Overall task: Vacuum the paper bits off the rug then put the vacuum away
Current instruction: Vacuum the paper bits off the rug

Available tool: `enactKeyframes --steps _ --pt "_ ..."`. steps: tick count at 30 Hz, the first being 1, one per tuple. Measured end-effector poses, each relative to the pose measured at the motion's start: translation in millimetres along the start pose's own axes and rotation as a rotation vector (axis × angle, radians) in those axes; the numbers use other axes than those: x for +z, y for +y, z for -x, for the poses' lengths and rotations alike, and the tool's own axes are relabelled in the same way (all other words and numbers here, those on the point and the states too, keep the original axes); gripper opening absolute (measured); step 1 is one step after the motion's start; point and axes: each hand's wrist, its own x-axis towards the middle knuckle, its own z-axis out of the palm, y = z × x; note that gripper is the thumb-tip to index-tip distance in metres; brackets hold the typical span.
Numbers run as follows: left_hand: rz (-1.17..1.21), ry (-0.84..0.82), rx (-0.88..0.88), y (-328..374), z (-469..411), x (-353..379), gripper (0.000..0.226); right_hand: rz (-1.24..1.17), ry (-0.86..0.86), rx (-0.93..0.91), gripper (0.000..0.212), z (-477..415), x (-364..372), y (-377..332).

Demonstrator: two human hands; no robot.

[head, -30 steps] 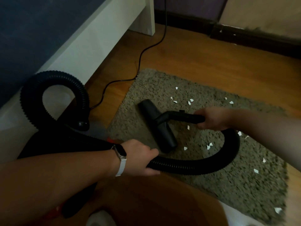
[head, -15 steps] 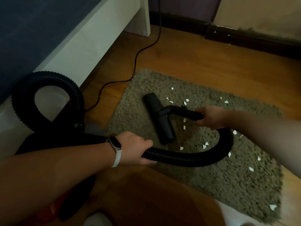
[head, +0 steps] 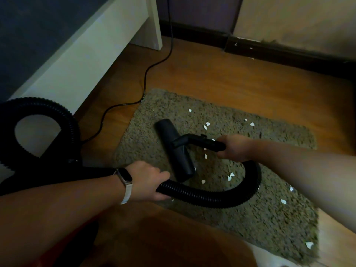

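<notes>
Step in hand: vacuuming. The nozzle (head: 174, 151) sits flat on the left part of the rug (head: 260, 224), and paper bits (head: 230, 177) remain across the rug's middle and right. The right hand (head: 234, 148) is wrapped closed round the wand (head: 200, 142) above the rug. The left hand (head: 148, 183) is curled round the hose (head: 212, 197) at the rug's near edge. Next, in my judgement: sweep the nozzle rightward over the bits

A wooden floor (head: 231, 78) carries a shaggy rug (head: 250, 224) (strewn with paper bits (head: 207, 123)) and a black cord (head: 144, 81).
</notes>
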Motion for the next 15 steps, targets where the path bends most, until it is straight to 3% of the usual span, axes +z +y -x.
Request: enactKeyframes --steps 8,15 --pt "0.054 -0.005 -0.088 -5.2 -9.0 -11.9 0.045 -0.351 0.091 0.208 0.024 -2.0 -23.1 34.7" --pt "0.027 -0.002 -0.089 -10.0 -13.6 -15.2 0.045 -0.297 0.125 0.168 0.029 -7.7 -28.1 24.2"
